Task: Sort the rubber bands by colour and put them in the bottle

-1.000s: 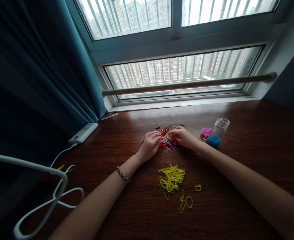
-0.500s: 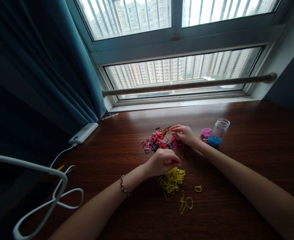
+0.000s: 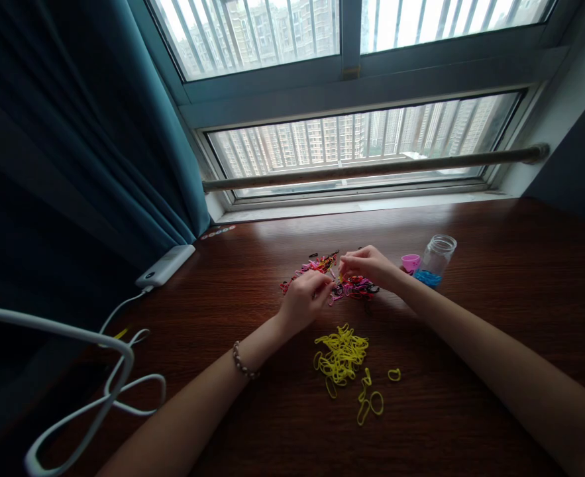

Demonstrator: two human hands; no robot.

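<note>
Over the mixed pile of red, pink and black rubber bands [image 3: 356, 287], my left hand [image 3: 306, 297] reaches in from the left with thumb and fingers pinched together. Whatever is between those fingertips is too small to make out. My right hand [image 3: 368, 265] is closed in a pinch at the pile's far side, close to the left fingertips. A bit of yellow rubber band [image 3: 340, 279] shows at its fingertips. Nearer to me lies a heap of yellow rubber bands [image 3: 342, 356], touched by neither hand. Both hands cover parts of the mixed pile.
Right of the pile stand a clear jar [image 3: 437, 258] with blue bands in it and a small pink cup [image 3: 410, 263]. Several loose yellow bands [image 3: 377, 402] lie near the heap. At left are a white power strip [image 3: 167, 265] and looping white cable [image 3: 123, 354]. A window is behind.
My left hand has moved from above the yellow heap up and left to the mixed pile, closer to my right hand. The right hand has shifted only slightly, its fingers now more pinched.
</note>
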